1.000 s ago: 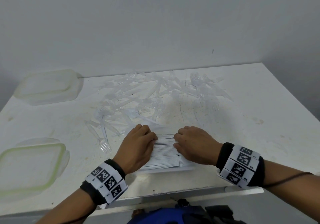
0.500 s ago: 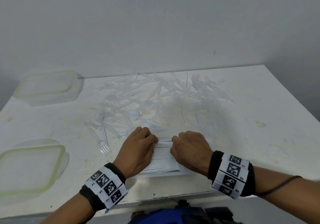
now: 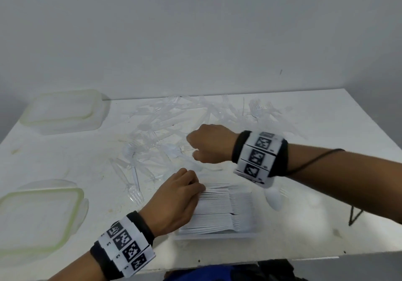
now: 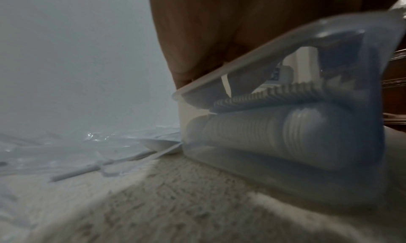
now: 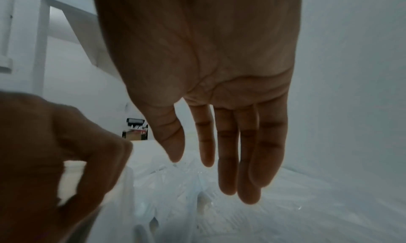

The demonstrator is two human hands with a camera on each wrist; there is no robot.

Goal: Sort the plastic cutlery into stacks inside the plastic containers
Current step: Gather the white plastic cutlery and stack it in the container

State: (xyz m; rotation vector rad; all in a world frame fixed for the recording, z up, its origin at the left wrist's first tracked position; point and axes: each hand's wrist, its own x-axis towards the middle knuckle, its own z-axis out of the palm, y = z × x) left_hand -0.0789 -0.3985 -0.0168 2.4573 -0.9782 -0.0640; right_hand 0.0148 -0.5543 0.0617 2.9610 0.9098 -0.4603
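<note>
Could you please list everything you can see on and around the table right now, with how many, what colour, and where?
table: one, white and stained, beneath everything.
loose cutlery pile: too many to count, clear, middle to far side of the table.
stacked cutlery: many, white, packed in rows inside the near container.
container: one, clear, near table edge.
lidded container: one, translucent, far left corner.
lid: one, clear with green rim, near left.
spoon: one, white, right of the near container.
left hand: resting on the stacked cutlery.
right hand: empty, fingers straight, over the loose pile.
</note>
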